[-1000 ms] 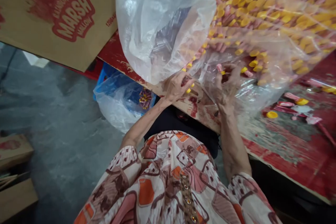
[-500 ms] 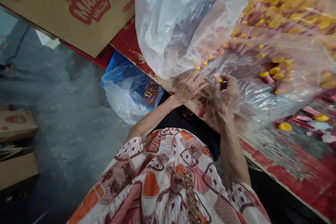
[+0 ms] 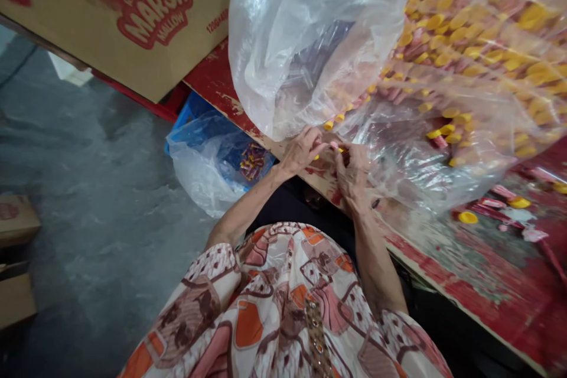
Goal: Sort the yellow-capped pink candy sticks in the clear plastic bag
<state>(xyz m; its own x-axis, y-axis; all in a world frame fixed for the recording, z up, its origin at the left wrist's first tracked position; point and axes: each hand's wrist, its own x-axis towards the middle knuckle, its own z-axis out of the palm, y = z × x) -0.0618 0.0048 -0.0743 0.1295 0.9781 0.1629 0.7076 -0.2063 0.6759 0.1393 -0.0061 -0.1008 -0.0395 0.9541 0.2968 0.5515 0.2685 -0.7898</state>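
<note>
My left hand (image 3: 301, 152) and my right hand (image 3: 353, 172) meet at the near edge of the worn red table (image 3: 465, 260). Between their fingertips they pinch a small pink tube with a yellow cap (image 3: 335, 146). Just beyond them lies a big clear plastic bag (image 3: 465, 71) filled with several of the same pink tubes with yellow caps. An empty fold of that plastic (image 3: 305, 29) billows up over my left hand.
A cardboard box printed "MARSH MALLOW" (image 3: 110, 18) leans at the upper left. Below the table edge a blue crate lined with clear plastic (image 3: 217, 153) holds several tubes. Loose yellow caps (image 3: 468, 217) and tubes lie on the table at right. Cardboard boxes (image 3: 15, 260) sit on the grey floor.
My right hand has come out of the bag's mouth and moved left to meet my left hand, carrying a tube. The view shifted slightly.
</note>
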